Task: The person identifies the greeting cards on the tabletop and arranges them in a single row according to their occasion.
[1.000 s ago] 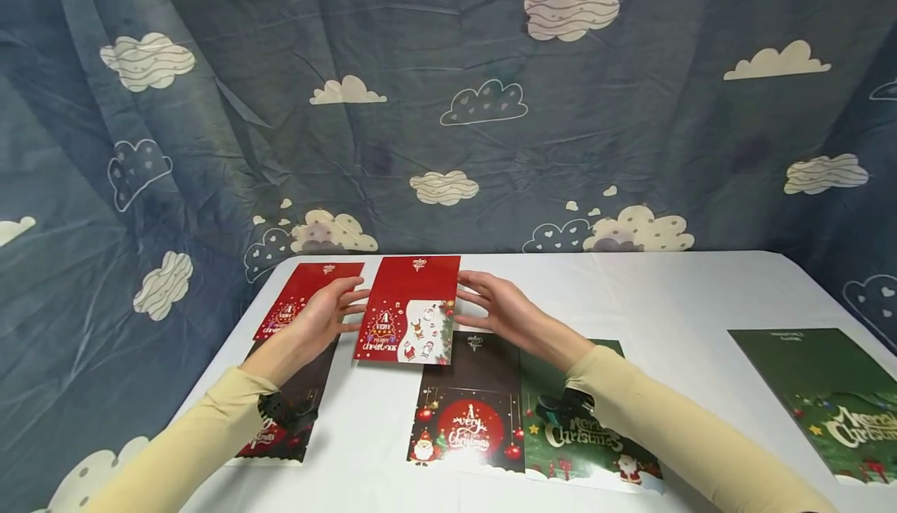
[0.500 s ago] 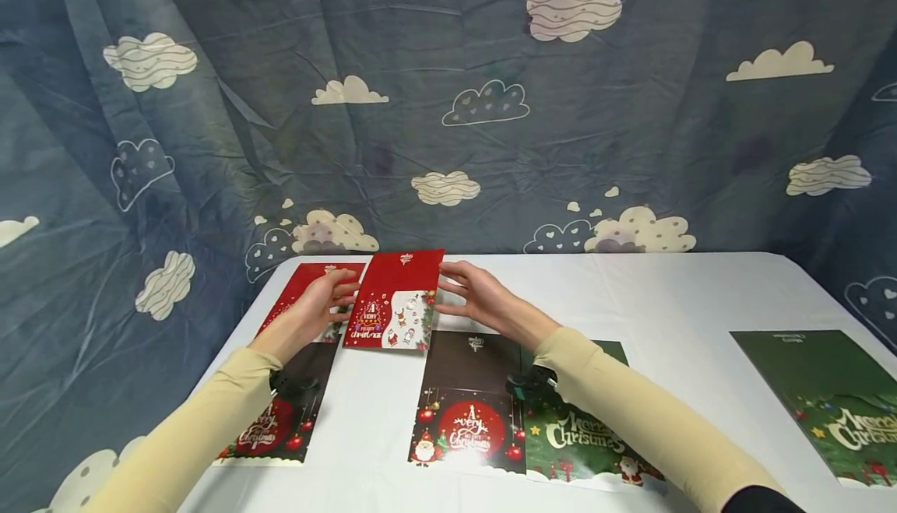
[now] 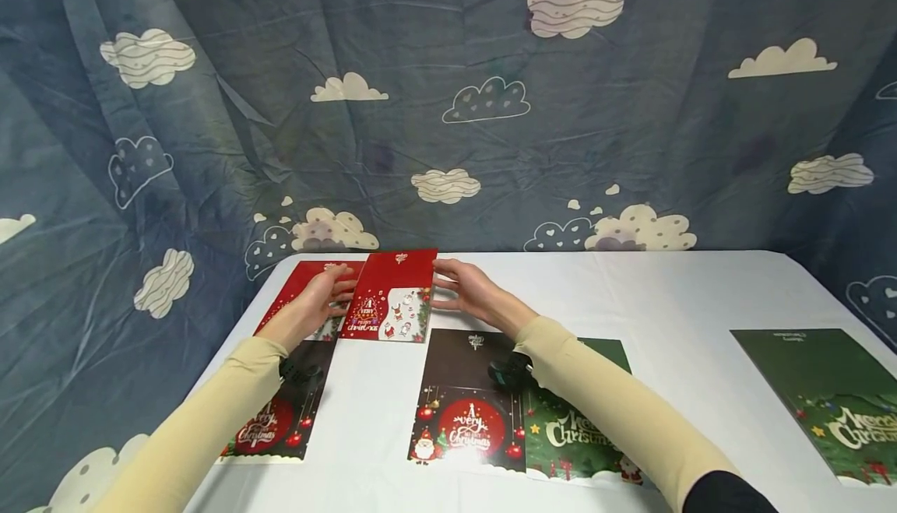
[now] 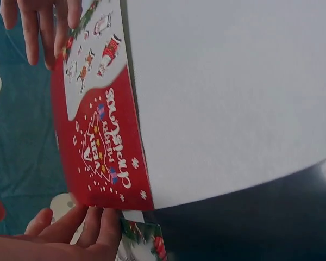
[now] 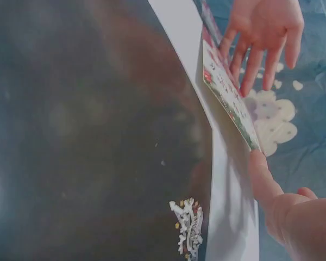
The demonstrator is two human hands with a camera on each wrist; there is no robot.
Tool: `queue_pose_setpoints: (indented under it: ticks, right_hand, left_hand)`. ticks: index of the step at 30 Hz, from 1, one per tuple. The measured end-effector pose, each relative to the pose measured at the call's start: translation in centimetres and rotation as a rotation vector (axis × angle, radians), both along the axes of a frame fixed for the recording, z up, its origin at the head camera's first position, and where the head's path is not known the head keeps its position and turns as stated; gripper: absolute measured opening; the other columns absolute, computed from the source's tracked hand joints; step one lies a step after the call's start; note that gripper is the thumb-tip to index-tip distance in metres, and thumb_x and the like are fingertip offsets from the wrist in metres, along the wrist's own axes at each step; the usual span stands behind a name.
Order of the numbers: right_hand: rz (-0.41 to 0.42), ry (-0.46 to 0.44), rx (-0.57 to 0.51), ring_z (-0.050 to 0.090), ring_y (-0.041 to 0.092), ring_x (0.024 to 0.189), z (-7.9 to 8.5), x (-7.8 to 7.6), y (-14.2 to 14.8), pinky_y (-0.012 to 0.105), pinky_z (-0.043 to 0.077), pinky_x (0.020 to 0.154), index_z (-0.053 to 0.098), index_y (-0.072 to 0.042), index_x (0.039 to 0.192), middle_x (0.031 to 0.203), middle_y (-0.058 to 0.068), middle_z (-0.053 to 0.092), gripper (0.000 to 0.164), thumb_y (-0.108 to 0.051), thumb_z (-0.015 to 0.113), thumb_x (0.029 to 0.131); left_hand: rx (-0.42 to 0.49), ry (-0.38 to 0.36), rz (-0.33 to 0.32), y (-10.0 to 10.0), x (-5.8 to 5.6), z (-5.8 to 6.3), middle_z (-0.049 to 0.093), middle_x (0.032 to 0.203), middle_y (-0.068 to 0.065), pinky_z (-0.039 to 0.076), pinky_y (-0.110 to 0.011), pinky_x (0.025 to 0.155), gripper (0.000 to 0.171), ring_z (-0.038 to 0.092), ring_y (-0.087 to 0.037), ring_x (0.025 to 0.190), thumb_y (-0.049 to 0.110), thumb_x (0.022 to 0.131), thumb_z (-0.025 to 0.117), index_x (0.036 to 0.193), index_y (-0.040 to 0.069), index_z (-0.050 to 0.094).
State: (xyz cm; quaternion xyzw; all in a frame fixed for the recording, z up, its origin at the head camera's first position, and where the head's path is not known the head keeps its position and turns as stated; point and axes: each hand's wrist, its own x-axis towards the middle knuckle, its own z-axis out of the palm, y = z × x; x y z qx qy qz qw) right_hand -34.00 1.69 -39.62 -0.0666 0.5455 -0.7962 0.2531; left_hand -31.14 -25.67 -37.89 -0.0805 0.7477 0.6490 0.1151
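Note:
A red Christmas card [image 3: 392, 295] with a white illustrated panel lies at or just above the far left of the table, between both hands. My left hand [image 3: 318, 299] touches its left edge with extended fingers. At the opposite edge, the fingers of my right hand [image 3: 480, 295] reach out straight, and in the right wrist view a fingertip [image 5: 256, 157] meets the card's corner. Under my left hand and forearm is a second red card [image 3: 297, 278], partly covered. The left wrist view shows the first card's corner overlapping it slightly.
A dark brown card [image 3: 280, 416] lies below the left forearm. Another dark card [image 3: 467, 412] sits mid-table beside a green card [image 3: 561, 455], partly hidden by the right sleeve. A further green card [image 3: 820, 388] lies far right. Behind the white table [image 3: 694, 295] hangs a cloud-patterned curtain [image 3: 448, 139].
Between my hands, the red card has shifted left and slightly away from me, closer to the second red card. Both hands have moved with it, the right hand further left.

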Motion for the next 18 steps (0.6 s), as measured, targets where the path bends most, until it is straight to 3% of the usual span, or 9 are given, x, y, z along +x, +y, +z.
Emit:
queue_pose_setpoints:
  ticks: [7, 18]
  right_hand:
    - [-0.011, -0.039, 0.037, 0.030, 0.036, 0.142, -0.79, -0.39, -0.16, 0.057, 0.042, 0.101, 0.029, 0.006, 0.150, 0.157, 0.022, 0.025, 0.053, -0.019, 0.038, 0.104]
    - [-0.033, 0.000, 0.123, 0.032, 0.037, 0.141, -0.83, 0.00, -0.89, 0.052, 0.045, 0.100, 0.033, 0.007, 0.148, 0.154, 0.025, 0.029, 0.053, -0.019, 0.042, 0.102]
  left_hand:
    - [-0.013, -0.027, -0.028, -0.28, -0.19, -0.33, 0.031, 0.154, -0.024, 0.029, -0.057, 0.110, 0.056, 0.031, -0.040, 0.138, 0.035, 0.108, 0.029, 0.154, 0.003, 0.024]
    - [-0.078, -0.018, -0.021, 0.14, 0.02, -0.25, 0.035, 0.148, -0.026, 0.030, -0.053, 0.109, 0.058, 0.033, -0.039, 0.132, 0.037, 0.107, 0.032, 0.150, -0.002, 0.030]
